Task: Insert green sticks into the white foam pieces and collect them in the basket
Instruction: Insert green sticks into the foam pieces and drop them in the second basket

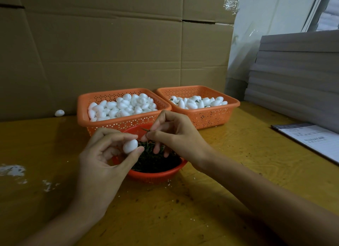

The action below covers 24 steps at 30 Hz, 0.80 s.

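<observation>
My left hand (102, 154) pinches a white egg-shaped foam piece (130, 146) between thumb and fingertips, over the left side of a round orange bowl (156, 176) full of green sticks (156, 159). My right hand (174, 135) pinches one green stick (145, 130) just right of the foam piece, a small gap between them. Behind the bowl stand two orange baskets: the left basket (83, 115) holds plain foam pieces, the right basket (233, 106) holds foam pieces with green stems showing.
A loose foam piece (59, 113) lies by the cardboard wall (110, 44) at the back left. Grey sheets (297, 77) are stacked at the right, a printed paper (311, 141) in front of them. White crumbs (12, 170) litter the yellow table (238, 163) at left.
</observation>
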Available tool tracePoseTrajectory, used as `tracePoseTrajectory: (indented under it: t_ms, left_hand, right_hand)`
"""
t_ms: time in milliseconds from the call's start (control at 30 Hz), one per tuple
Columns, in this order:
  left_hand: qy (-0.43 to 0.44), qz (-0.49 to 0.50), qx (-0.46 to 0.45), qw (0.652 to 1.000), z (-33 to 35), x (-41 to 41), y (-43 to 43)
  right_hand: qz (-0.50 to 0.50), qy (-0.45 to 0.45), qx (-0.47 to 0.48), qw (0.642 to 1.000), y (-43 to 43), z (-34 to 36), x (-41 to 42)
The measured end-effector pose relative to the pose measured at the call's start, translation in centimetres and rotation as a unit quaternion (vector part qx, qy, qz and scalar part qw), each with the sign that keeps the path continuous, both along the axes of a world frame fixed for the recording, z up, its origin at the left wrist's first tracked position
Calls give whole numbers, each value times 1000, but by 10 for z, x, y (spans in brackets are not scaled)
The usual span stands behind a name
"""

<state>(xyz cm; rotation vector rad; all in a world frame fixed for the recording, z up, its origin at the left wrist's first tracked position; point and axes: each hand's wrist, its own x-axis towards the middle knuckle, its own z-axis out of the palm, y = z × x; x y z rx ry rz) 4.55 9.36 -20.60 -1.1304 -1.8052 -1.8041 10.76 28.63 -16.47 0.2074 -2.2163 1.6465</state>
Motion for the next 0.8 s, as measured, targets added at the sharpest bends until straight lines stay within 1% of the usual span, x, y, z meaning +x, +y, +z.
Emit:
tracePoseTrajectory:
  t_ms: [233, 367, 500, 633, 800]
  left_hand:
    - [-73, -37, 49, 995, 1, 3, 0]
    - [-80, -32, 60, 995, 2, 3, 1]
    - [-75, -41, 66, 994, 2, 0, -1]
    - [-42, -35, 46, 997, -1, -2, -1]
    - [-70, -53, 68, 994, -1, 0, 0]
  right_hand:
    - [8, -4, 5, 1000, 0, 1, 1]
    - [41, -17, 10, 999, 1, 4, 1]
    - [83, -44, 58, 994, 4, 5, 2]
    - [68, -56, 63, 994, 6, 5, 2]
    - [79, -61, 55, 993, 6, 8, 4]
